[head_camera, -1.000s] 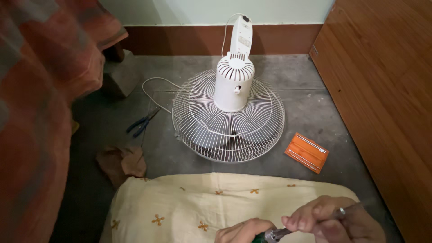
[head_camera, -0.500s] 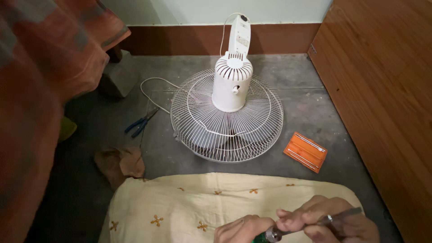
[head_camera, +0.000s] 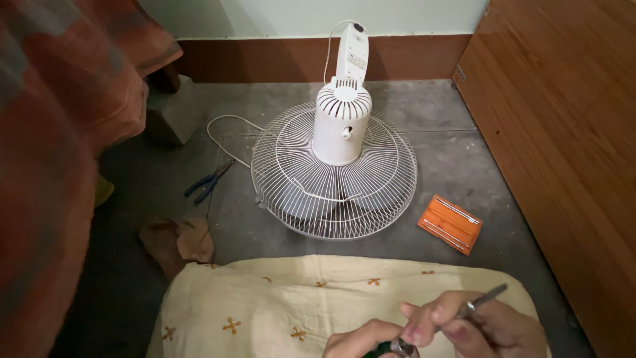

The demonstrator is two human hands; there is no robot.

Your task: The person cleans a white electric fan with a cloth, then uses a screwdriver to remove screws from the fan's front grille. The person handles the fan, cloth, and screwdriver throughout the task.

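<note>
Since the earlier frame your hands sit slightly higher and the metal shaft now tilts up to the right. Your right hand (head_camera: 493,325) pinches the screwdriver (head_camera: 464,310); your left hand (head_camera: 361,341) closes on its green handle, low in view over the cream cushion (head_camera: 278,292). Bare floor separates cushion, fan (head_camera: 334,172) and orange bit case (head_camera: 450,223).

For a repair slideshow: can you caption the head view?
Both hands, left hand and right hand, grip a screwdriver over a cushion; white fan lies face-down.
</note>
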